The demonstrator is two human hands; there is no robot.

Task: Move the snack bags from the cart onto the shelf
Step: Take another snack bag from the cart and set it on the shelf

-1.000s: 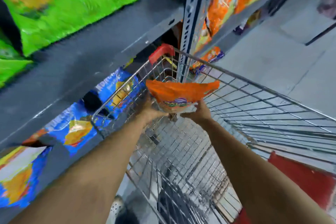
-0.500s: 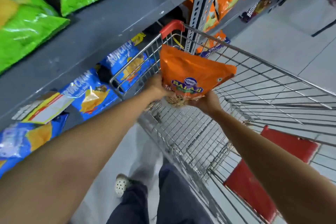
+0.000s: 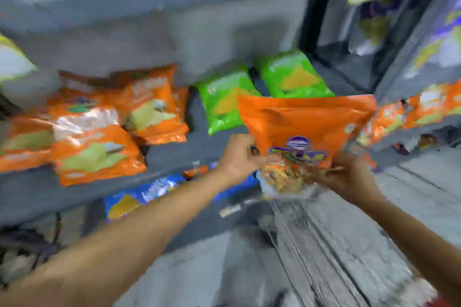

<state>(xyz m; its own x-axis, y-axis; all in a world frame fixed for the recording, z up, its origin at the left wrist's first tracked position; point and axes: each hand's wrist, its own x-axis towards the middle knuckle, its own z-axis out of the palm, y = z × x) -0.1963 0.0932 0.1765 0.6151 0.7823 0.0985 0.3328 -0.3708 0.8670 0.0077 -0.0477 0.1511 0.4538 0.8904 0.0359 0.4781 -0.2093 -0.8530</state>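
Orange foil snack bag (image 3: 306, 119) now lifted clear of the wire cart (image 3: 311, 232), up level with the grey metal shelf (image 3: 174, 154); placing comes next. Pinched at near lower corners by left hand (image 3: 239, 154) and right hand (image 3: 349, 177). Upright, top edge far, long axis left-right.

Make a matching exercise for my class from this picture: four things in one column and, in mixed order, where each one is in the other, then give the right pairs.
Things:
1. held orange bag
2. green bags
3. blue bags
4. orange bags

Places:
A. on the lower shelf, under the grey board
B. gripped at its bottom by left hand and right hand
C. lying at the left of the grey shelf
D. lying at the back of the shelf, behind the held bag

Pairs: 1-B, 2-D, 3-A, 4-C
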